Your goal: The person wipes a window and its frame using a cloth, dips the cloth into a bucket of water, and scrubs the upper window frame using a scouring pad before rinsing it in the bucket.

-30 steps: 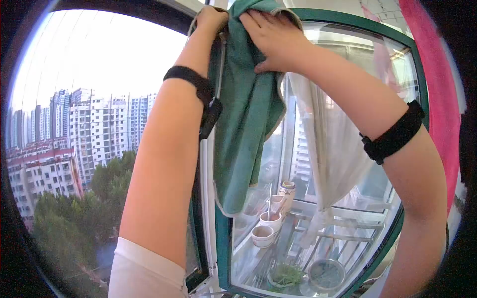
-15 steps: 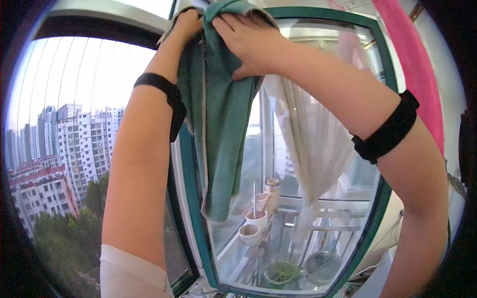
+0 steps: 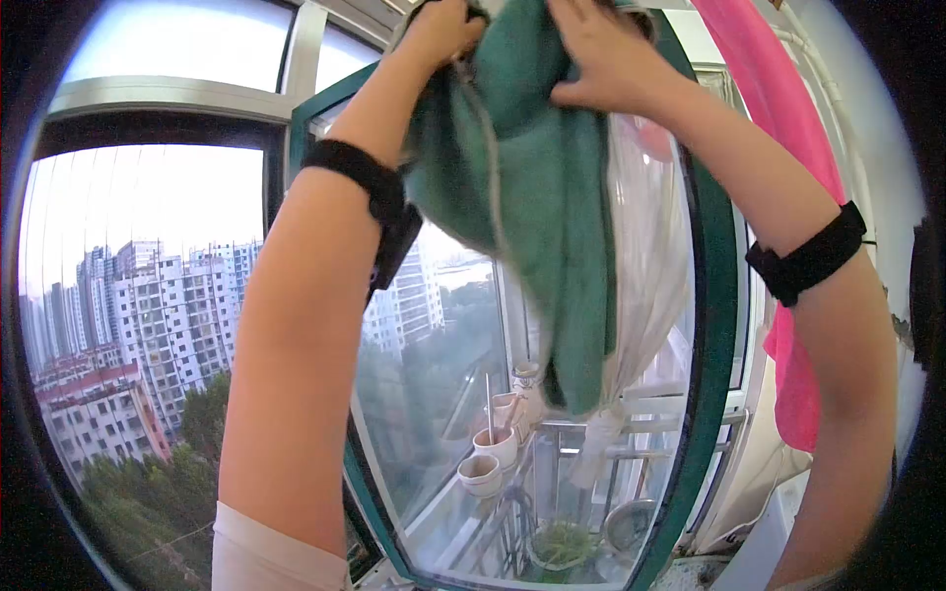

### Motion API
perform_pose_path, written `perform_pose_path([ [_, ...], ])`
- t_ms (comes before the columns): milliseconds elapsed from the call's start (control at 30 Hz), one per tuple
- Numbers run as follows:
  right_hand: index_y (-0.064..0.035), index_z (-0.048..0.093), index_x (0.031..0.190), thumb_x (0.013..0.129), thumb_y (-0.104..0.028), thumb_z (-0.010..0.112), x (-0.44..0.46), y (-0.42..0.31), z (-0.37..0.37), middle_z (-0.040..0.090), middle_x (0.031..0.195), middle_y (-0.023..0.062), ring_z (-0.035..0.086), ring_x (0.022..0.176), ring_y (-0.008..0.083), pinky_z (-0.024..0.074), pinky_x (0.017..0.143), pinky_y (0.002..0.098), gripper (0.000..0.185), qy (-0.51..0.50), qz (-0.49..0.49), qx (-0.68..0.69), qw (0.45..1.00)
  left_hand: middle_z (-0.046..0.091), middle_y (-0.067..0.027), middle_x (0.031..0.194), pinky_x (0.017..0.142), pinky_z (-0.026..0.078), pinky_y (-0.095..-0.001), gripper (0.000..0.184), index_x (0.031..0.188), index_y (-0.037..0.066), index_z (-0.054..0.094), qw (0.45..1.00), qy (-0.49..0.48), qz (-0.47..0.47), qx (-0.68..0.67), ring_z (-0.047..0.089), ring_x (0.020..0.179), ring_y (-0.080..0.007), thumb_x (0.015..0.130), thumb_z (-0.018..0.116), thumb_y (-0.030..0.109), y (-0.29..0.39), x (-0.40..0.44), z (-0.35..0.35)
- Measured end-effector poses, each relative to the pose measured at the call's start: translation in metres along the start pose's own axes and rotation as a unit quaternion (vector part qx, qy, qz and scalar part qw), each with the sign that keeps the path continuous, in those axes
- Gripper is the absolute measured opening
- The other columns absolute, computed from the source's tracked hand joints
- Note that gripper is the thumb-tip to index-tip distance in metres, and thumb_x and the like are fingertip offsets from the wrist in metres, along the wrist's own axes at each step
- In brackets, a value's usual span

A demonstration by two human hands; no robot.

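Observation:
A green towel (image 3: 562,197) with a pale edge hangs in folds in front of a green-framed glass window sash (image 3: 714,295) that stands swung open. My left hand (image 3: 443,34) is closed on the towel's upper left part, near the top of the view. Against the upper right of the towel lies my right hand (image 3: 611,64), its fingers stretched and the thumb apart. The towel's top runs out of view. Its lower end dangles over the glass.
A pink cloth (image 3: 778,128) hangs at the right. White pots (image 3: 480,475) and a green plant (image 3: 564,544) show through the glass. To the left is a window opening with thin vertical wires, facing tall buildings (image 3: 177,325) and trees.
Both hands and the towel have moved right and slightly up in view. The right hand's fingers have straightened, and the towel's lower end has swung right. The view has turned left.

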State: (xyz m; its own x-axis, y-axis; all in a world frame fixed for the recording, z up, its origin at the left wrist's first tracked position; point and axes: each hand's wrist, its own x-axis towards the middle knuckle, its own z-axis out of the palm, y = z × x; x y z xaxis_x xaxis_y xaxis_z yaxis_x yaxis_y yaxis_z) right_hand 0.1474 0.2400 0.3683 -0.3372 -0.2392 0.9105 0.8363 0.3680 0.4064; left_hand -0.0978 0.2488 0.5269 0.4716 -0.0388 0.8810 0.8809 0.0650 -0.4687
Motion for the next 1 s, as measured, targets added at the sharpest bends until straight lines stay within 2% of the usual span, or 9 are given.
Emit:
perform_pose_path([
  [33,0.0084,0.015,0.146,0.066,-0.033,0.078,-0.001,0.021,0.011,0.026,0.148,0.0328,0.035,0.132,0.0489,0.0304,0.11,0.0525,0.11,0.015,0.039,-0.013,0.999,0.066,-0.0288,0.097,0.077,0.052,-0.0465,0.039,0.101,-0.009,0.062,0.998,-0.037,-0.039,-0.016,0.065,0.086,-0.0414,0.086,0.057,0.028,0.051,-0.003,-0.011],
  [100,0.0089,0.017,0.145,0.067,-0.03,0.077,-0.009,0.051,0.006,0.027,0.147,0.0326,0.035,0.132,0.0486,0.0299,0.11,0.0524,0.106,0.089,0.067,0.022,0.994,0.064,-0.0318,0.094,0.081,0.05,-0.0511,0.037,0.096,-0.008,0.062,0.998,0.028,0.027,-0.055,0.061,0.09,-0.047,0.083,0.057,0.026,0.076,0.025,0.001],
  [267,0.0113,0.024,0.142,0.071,-0.023,0.072,-0.02,0.113,0.028,0.037,0.138,0.0328,0.038,0.127,0.0474,0.0329,0.107,0.0506,0.092,0.202,0.097,-0.051,0.973,0.064,-0.031,0.095,0.082,0.05,-0.051,0.034,0.091,-0.007,0.063,0.992,0.076,0.043,-0.091,0.062,0.091,-0.0465,0.083,0.056,0.025,0.14,0.079,0.02],
  [367,0.0099,0.038,0.132,0.077,-0.023,0.067,-0.036,0.101,0.03,0.047,0.126,0.0344,0.045,0.12,0.0476,0.0389,0.102,0.0471,0.071,0.175,0.133,0.154,0.963,0.065,-0.0303,0.097,0.084,0.05,-0.05,0.03,0.092,-0.006,0.063,0.993,0.061,0.058,-0.088,0.062,0.093,-0.0453,0.083,0.058,0.023,0.176,0.102,0.044],
  [433,0.0053,0.045,0.128,0.079,-0.022,0.066,-0.042,0.093,0.032,0.048,0.127,0.0316,0.045,0.12,0.0488,0.0385,0.101,0.0477,0.06,0.218,0.063,0.18,0.957,0.065,-0.0293,0.097,0.083,0.05,-0.049,0.026,0.092,-0.005,0.065,0.979,0.095,0.151,-0.099,0.063,0.093,-0.0445,0.082,0.059,0.018,0.188,0.129,0.071],
  [533,0.0006,0.05,0.125,0.079,-0.019,0.064,-0.045,0.089,0.024,0.051,0.125,0.0287,0.044,0.121,0.0469,0.0368,0.103,0.0465,0.052,0.194,0.081,0.249,0.945,0.065,-0.0287,0.098,0.083,0.05,-0.0486,0.024,0.091,-0.005,0.067,0.983,0.022,0.097,-0.152,0.063,0.092,-0.044,0.081,0.06,0.015,0.228,0.101,0.032],
  [667,0.0035,0.046,0.128,0.077,-0.016,0.064,-0.047,0.08,0.008,0.048,0.129,0.0297,0.045,0.121,0.0458,0.0358,0.105,0.0456,0.058,0.207,0.061,0.21,0.954,0.065,-0.0297,0.099,0.083,0.05,-0.048,0.027,0.092,-0.005,0.068,0.975,0.063,0.135,-0.167,0.063,0.093,-0.044,0.082,0.059,0.018,0.207,0.088,0.019],
  [900,0.0125,0.03,0.138,0.068,-0.004,0.06,-0.028,0.022,-0.018,0.04,0.137,0.0315,0.045,0.125,0.0444,0.0383,0.106,0.0411,0.078,0.162,0.002,0.055,0.985,0.064,-0.0311,0.103,0.085,0.049,-0.0475,0.033,0.098,-0.006,0.067,0.998,-0.034,0.009,-0.047,0.062,0.1,-0.044,0.084,0.056,0.022,0.101,0.023,-0.029],
  [1000,0.0113,0.035,0.136,0.076,-0.002,0.055,-0.031,-0.025,-0.015,0.046,0.132,0.0311,0.051,0.118,0.0445,0.0422,0.102,0.042,0.064,0.165,-0.035,0.035,0.985,0.063,-0.0309,0.106,0.087,0.049,-0.0472,0.039,0.101,-0.005,0.067,0.998,-0.04,-0.044,0.004,0.061,0.102,-0.0433,0.087,0.055,0.029,0.038,-0.028,-0.031],
])
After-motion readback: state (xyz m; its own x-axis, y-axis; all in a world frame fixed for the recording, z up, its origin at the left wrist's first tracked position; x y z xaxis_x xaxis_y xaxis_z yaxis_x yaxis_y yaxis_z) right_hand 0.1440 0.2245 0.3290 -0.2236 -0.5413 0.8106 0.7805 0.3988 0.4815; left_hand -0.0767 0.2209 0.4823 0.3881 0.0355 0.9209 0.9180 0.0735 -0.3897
